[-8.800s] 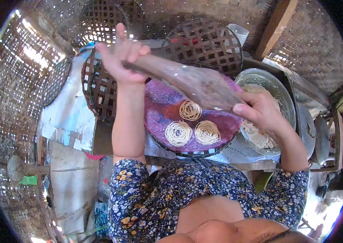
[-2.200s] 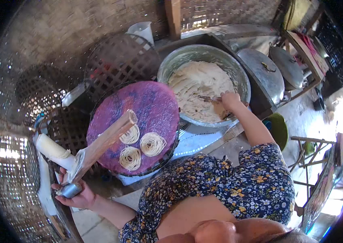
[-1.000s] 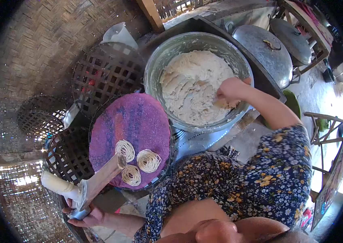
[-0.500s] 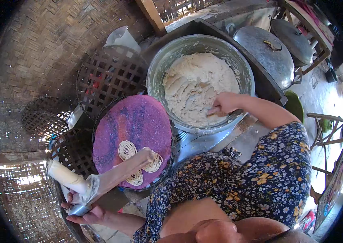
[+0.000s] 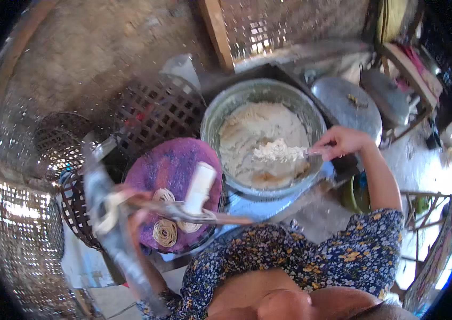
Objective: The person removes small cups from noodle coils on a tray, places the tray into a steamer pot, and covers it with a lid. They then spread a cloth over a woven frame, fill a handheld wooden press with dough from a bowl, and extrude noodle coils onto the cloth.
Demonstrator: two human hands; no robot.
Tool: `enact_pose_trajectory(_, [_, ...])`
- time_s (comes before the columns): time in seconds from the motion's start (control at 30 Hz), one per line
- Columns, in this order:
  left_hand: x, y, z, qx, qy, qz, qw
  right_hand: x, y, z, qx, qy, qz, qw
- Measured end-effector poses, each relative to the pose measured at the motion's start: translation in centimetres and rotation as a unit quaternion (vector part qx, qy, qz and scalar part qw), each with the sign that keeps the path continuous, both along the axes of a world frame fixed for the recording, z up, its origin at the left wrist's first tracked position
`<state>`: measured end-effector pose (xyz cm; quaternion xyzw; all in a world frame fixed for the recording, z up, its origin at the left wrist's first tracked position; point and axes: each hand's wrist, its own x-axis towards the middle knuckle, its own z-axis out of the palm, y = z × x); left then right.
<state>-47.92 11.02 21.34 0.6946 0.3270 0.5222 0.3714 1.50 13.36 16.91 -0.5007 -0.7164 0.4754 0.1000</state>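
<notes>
My right hand (image 5: pixel 339 144) pinches the handle of a spoon heaped with pale, lumpy dough (image 5: pixel 280 151), held above the large basin (image 5: pixel 208 133). More soft dough (image 5: pixel 260 120) fills the basin. At the left, my left hand (image 5: pixel 134 216) is smeared by motion but wraps round a hand-held noodle press. Its wooden lever (image 5: pixel 226 219) and white cylindrical plunger (image 5: pixel 200 184) stick out to the right, over a round tray covered in purple cloth (image 5: pixel 183 152). Several coils of thin noodles (image 5: pixel 165 233) lie on that cloth, partly hidden by the press.
Dark openwork baskets (image 5: pixel 156 114) stand behind and left of the tray, near a woven wall. A translucent plastic container (image 5: pixel 182 69) is behind them. Large lidded metal pots (image 5: pixel 346 104) sit beyond the basin to the right. A green bucket (image 5: pixel 355 194) stands beneath my right arm.
My right hand has risen out of the dough and moved right, lifting a heaped spoonful. My left hand has raised and turned the press, swinging the plunger from left to right. The view has shifted.
</notes>
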Motion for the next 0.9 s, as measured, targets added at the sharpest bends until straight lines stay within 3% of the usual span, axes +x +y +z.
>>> enact_pose_trajectory(0.07, [2.3,3.8,-1.6,-0.179,-0.034,-0.034,0.983,0.0,0.2,1.7,0.028,0.051,-0.026,0.998])
enact_pose_trajectory(0.1, [1.6,5.1,-3.1,-0.192,-0.016,-0.050,0.980,-0.2,0.3,2.7,0.040,0.079,-0.037,0.995])
enact_pose_trajectory(0.13, [0.9,6.5,-4.7,-0.204,0.003,-0.066,0.977,-6.5,-1.6,6.2,0.016,0.079,-0.068,0.994])
enact_pose_trajectory(0.17, [2.6,6.4,-4.6,-0.053,0.177,-0.021,0.983,-8.8,-1.2,7.0,0.012,0.101,-0.048,0.994])
enact_pose_trajectory(0.23, [6.0,5.4,-1.2,-0.061,0.299,-0.036,0.952,-10.6,-0.6,8.2,-0.007,0.149,-0.005,0.989])
enact_pose_trajectory(0.27, [6.5,5.7,-1.5,-0.032,0.293,-0.058,0.954,-11.3,0.0,8.0,0.033,0.152,0.051,0.986])
enact_pose_trajectory(0.37, [7.5,5.6,-0.5,0.009,0.317,-0.080,0.945,-10.8,0.9,11.0,0.251,-0.073,0.120,0.958])
enact_pose_trajectory(0.4, [8.0,5.5,-0.5,0.008,0.321,-0.069,0.945,-11.2,0.7,12.5,0.326,-0.075,0.125,0.934])
enact_pose_trajectory(0.5, [9.1,5.9,-1.7,0.037,0.314,-0.044,0.948,-15.2,-1.3,17.3,0.519,-0.303,0.142,0.787])
enact_pose_trajectory(0.6, [9.7,6.5,-2.2,0.030,0.243,-0.026,0.969,-20.1,-2.2,15.5,0.647,-0.336,0.174,0.663])
enact_pose_trajectory(0.7, [9.0,7.5,-1.7,-0.036,0.302,-0.020,0.952,-22.4,-3.3,12.8,0.752,-0.367,0.175,0.519])
enact_pose_trajectory(0.8, [9.0,9.0,-4.7,-0.014,0.304,0.008,0.952,-20.6,-2.4,11.5,0.752,-0.291,0.157,0.570])
enact_pose_trajectory(0.9, [8.2,10.2,-5.3,-0.050,0.239,-0.018,0.970,-17.6,-3.8,14.7,0.707,-0.283,0.079,0.643])
